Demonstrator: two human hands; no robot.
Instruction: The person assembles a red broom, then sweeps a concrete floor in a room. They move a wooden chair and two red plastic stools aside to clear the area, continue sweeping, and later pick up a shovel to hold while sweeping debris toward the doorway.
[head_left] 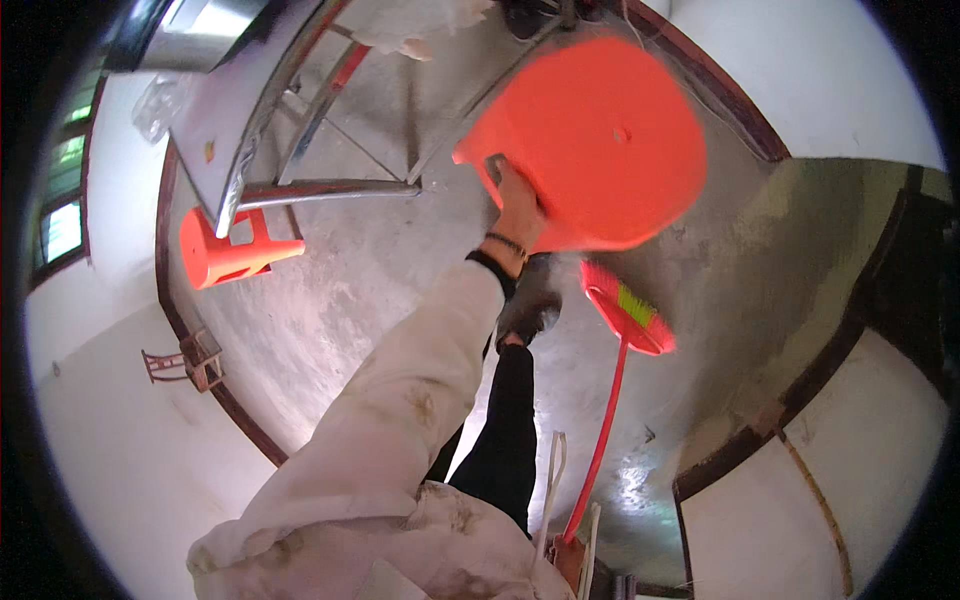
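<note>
My left hand (pixel 518 208) reaches forward, its fingers closed on the edge of an orange plastic stool (pixel 590 160). The stool is off the floor, its round seat facing me, slightly blurred; its legs are hidden. Down by my right side, my right hand (pixel 570 560) is wrapped round the red stick of a broom (pixel 605 430). The broom's red head with yellow-green and red bristles is low near the floor, just below the stool. Pale, thin bars (pixel 552 490) stand beside my right hand; what they belong to I cannot make out.
A metal-legged table (pixel 225 130) stands at the far left. Another orange stool (pixel 225 250) lies on its side under its near end. A small wooden stool (pixel 200 360) is by the left wall. My shoe (pixel 530 318) is on the grey concrete floor (pixel 330 330).
</note>
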